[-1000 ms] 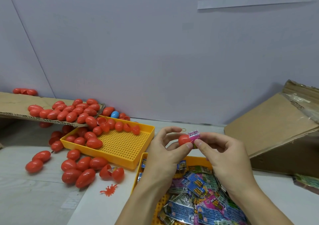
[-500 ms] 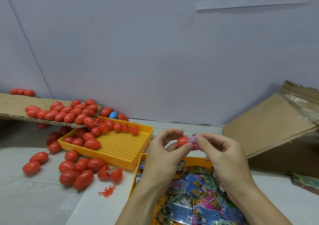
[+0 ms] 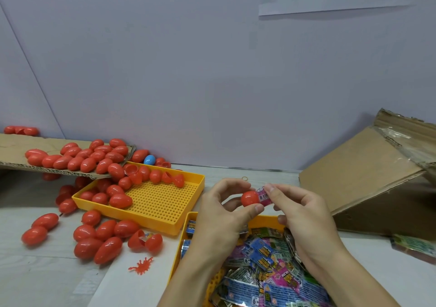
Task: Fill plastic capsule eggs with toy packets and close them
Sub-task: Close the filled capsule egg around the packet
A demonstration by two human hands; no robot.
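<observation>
1. The left hand (image 3: 219,214) holds a red egg half (image 3: 250,198) above the near tray; its thumb and curled fingers (image 3: 256,209) grip the half from below and from above.
2. The right hand (image 3: 304,214) pinches a pink toy packet (image 3: 264,196) between thumb and index finger; the packet sits partly inside the open mouth of the egg half, and its printed end sticks out.
3. Under both hands stands a yellow tray (image 3: 175,262) full of toy packets (image 3: 264,271) in blue, pink and green wrapping.
4. Behind it, to the left, a second yellow tray (image 3: 162,203) with a perforated floor holds several red eggs (image 3: 120,200) along its far and left sides, some of them open halves.
5. More closed eggs (image 3: 99,240) lie on the bench (image 3: 47,278) in front of this tray, and one open egg (image 3: 145,239) lies beside them.
6. A small red splat-shaped toy (image 3: 141,265) lies on the bench near the front tray.
7. A cardboard sheet (image 3: 14,151) at the far left carries a heap of red eggs (image 3: 77,158); one blue egg (image 3: 149,159) lies by the wall just behind it.
8. A brown cardboard box (image 3: 368,179) leans at the right side of the bench.
</observation>
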